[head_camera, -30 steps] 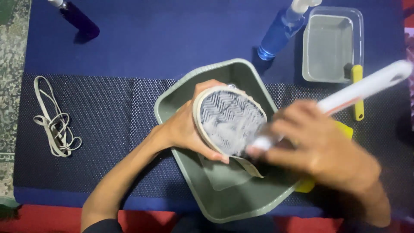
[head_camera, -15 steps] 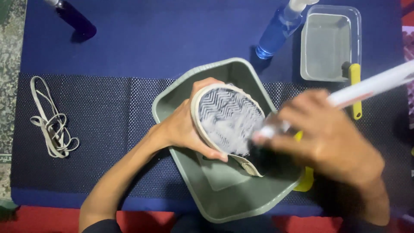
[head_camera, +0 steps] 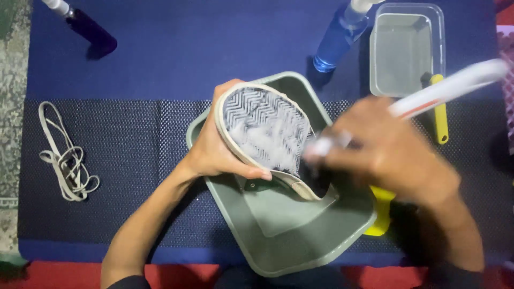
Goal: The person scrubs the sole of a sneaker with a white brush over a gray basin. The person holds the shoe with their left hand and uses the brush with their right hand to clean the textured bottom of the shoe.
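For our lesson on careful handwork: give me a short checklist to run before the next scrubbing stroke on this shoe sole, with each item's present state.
1. Left hand grips shoe firmly: ok.
2. Sole faces up over the green basin: ok.
3. Foam on the sole: ok.
4. Right hand holds the white brush: ok.
5. Bristles touching the sole: cannot tell, blurred.
6. Blue spray bottle clear of the stroke: ok.

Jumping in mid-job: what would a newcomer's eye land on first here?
At the centre, the left hand holds a shoe sole-up, foamy, over a grey-green tub. The blurred right hand grips a white brush against the sole. White laces lie far left; a blue spray bottle lies at the top.
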